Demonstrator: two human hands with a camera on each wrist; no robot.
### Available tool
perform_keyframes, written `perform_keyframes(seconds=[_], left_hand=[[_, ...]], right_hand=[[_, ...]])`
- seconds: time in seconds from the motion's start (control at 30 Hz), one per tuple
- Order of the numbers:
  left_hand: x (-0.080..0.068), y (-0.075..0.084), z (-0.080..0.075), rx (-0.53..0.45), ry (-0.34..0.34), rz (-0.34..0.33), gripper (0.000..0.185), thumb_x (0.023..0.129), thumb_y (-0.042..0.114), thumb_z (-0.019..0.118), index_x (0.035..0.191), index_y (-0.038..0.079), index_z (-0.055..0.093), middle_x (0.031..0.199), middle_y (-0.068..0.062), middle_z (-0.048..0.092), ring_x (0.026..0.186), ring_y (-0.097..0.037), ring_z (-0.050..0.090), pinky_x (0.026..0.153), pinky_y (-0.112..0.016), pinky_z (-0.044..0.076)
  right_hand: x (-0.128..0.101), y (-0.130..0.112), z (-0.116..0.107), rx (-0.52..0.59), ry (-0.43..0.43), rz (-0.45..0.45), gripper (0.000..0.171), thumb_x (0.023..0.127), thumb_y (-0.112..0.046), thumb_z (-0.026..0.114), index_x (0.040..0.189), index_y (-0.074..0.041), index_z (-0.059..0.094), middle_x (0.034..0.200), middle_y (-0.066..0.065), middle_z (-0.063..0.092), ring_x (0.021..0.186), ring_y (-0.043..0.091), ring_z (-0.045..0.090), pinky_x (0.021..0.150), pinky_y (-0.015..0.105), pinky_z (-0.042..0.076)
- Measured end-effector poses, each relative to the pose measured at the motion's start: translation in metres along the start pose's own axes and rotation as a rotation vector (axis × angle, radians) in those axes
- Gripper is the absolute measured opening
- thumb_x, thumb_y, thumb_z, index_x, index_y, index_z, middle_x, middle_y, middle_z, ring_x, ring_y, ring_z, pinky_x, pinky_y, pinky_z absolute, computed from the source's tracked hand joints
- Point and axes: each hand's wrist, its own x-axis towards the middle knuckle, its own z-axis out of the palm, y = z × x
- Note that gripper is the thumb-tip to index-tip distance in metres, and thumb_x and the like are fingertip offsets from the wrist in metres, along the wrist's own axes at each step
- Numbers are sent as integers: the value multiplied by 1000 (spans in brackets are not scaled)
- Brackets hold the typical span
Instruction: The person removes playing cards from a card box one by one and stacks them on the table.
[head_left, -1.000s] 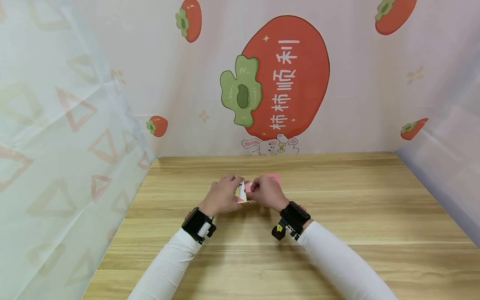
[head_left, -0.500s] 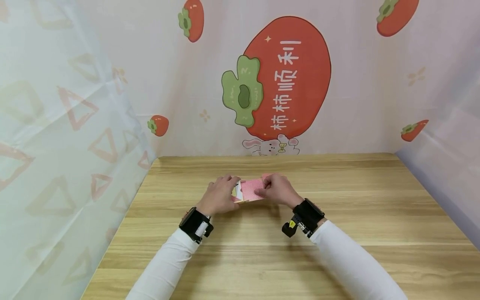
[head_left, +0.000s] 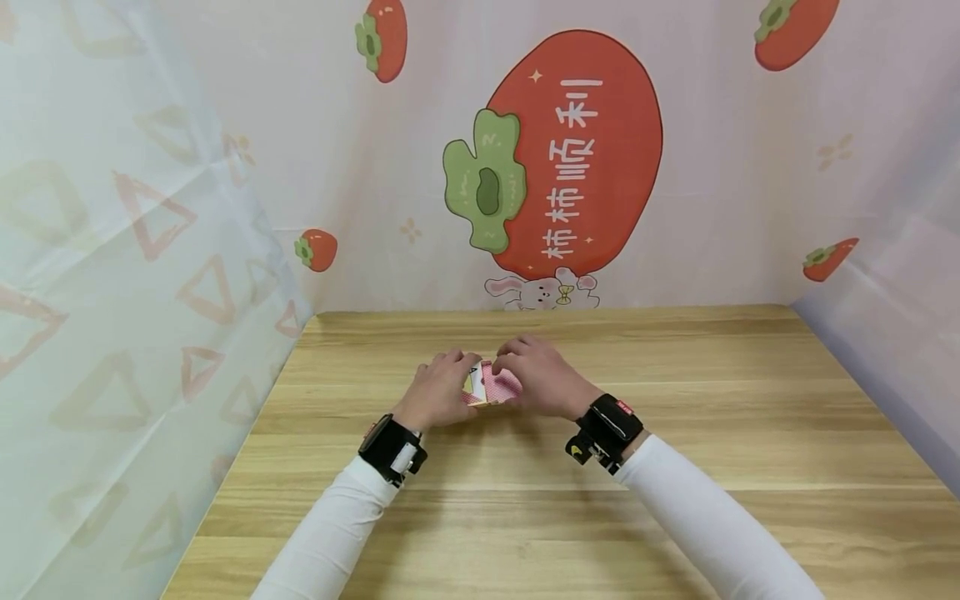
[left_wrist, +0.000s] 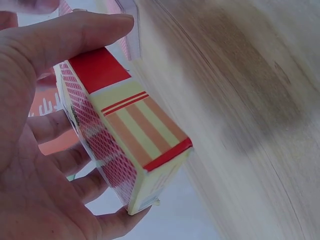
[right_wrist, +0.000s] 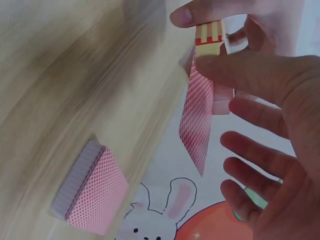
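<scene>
My left hand (head_left: 438,392) grips a small card box (left_wrist: 145,125), red and cream striped with a red-patterned face. Its thumb lies along one narrow side, the fingers spread round the other. On the box, a white area with a black letter (head_left: 476,379) faces up in the head view. A thin pink-patterned flap (right_wrist: 196,115) sticks out from the box's right end. My right hand (head_left: 547,379) is over this flap, thumb against it near the box and the other fingers apart and loosely bent. A pink-backed deck of cards (right_wrist: 100,192) lies on the table, hidden behind my right hand in the head view.
The wooden table (head_left: 675,417) ends at a white cloth backdrop (head_left: 735,208) printed with persimmons and a rabbit. Another printed cloth (head_left: 112,333) hangs along the left side. Each wrist wears a black strapped camera (head_left: 611,429).
My right hand first moved right, exposing the pink flap beside the box, then turned over it and loosened its fingers. The flap now looks bent. My left hand stays nearly still with the box.
</scene>
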Motion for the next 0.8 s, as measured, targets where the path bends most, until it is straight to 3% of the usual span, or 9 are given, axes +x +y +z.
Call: perform_keyframes(seconds=[0.17, 0.37, 0.63, 0.8], left_hand=[[-1, 1, 0, 0, 6, 24, 76, 71, 26, 91, 138, 11, 58, 122, -9, 59, 112, -32, 56, 87, -56, 47], [-2, 1, -1, -11, 19, 35, 76, 70, 26, 91, 137, 11, 58, 120, -9, 59, 112, -32, 56, 86, -55, 47], [-3, -2, -2, -24, 8, -10, 78, 69, 25, 92, 138, 11, 58, 121, -9, 59, 113, -31, 56, 89, -55, 46], [-4, -5, -1, -38, 27, -22, 79, 68, 23, 92, 138, 10, 58, 117, -8, 60, 108, -28, 56, 86, -53, 47]], right_hand=[[2, -1, 4, -10, -35, -82, 38, 77, -22, 90, 110, -9, 77, 118, 10, 67, 115, 28, 59, 103, 45, 46], [1, 1, 3, 3, -57, -98, 26, 79, -16, 88, 103, -10, 79, 112, 11, 65, 105, 26, 61, 94, 38, 51], [-9, 15, -6, 46, -120, 1, 27, 81, -17, 87, 106, -13, 80, 114, 8, 64, 101, 22, 60, 91, 35, 53], [-15, 26, -16, 86, -105, 60, 27, 81, -18, 87, 107, -12, 80, 113, 6, 63, 101, 23, 59, 91, 38, 52]])
